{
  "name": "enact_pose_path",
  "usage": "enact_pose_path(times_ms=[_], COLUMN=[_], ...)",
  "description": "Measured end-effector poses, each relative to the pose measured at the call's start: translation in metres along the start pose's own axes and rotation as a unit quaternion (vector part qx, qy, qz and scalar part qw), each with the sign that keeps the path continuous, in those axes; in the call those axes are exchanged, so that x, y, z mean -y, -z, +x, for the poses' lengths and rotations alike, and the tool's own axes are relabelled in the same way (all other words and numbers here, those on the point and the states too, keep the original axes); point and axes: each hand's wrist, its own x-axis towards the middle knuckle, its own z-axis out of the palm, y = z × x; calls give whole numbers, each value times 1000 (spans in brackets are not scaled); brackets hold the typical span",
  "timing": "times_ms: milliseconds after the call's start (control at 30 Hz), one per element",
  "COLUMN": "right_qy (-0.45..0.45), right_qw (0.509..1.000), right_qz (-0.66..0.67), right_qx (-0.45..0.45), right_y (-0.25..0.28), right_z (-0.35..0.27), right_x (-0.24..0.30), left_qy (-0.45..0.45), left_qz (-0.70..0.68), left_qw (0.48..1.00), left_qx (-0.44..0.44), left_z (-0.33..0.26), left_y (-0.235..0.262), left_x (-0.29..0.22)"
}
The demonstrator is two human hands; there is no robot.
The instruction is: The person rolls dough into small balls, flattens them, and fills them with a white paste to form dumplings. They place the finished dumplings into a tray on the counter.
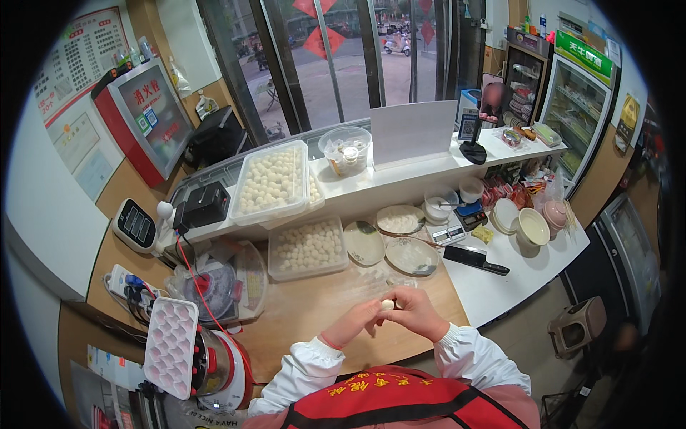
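Dough, in the form of a small white ball (pixel 387 304), is held pinched between the fingertips of the left hand (pixel 355 322) and the right hand (pixel 416 312), both closed together on it just above the wooden bench (pixel 307 314) in front of the person. The ball is judged to be light, soft and easily dented, and probably a little tacky, so a gentle grip at its sides with the fingertips is called for rather than a squeeze. At about 11 o'clock from the hands, a clear tray of finished white balls (pixel 307 247) lies on the bench, and a second, fuller lidded tray (pixel 271 182) rests on the raised white shelf (pixel 400 179) behind it. At about 12 to 1 o'clock, near the hands, shallow plates (pixel 411 255) dusted with white are seen, with a cleaver (pixel 475 259) just beside them at 2 o'clock. A pink moulded tray with empty round cups (pixel 170 347) stands well apart at 9 o'clock. Whether the ball is filled cannot be told.
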Motion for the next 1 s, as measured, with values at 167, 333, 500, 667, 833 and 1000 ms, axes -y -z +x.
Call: enact_pose_path(times_ms=[167,333,500,667,833,1000], right_qy=[78,69,23,-265,-336,-316], right_qw=[996,997,994,935,920,939], right_qz=[47,13,65,151,91,25], right_qx=[26,-18,-87,-181,-179,-134], right_y=[8,3,4,30,-1,0], right_z=[3,-1,-9,-25,-37,-10], right_x=[4,3,-39,-155,-261,-222], left_qy=[-16,26,8,-115,1,-57], left_qz=[-174,-277,-323,-275,-243,-192], left_qw=[983,960,946,949,957,966], left_qx=[53,-20,32,-101,-160,-162], left_z=[-5,-6,-12,-17,-5,4], left_y=[3,-16,-15,2,-8,-7], left_x=[11,9,4,6,17,21])
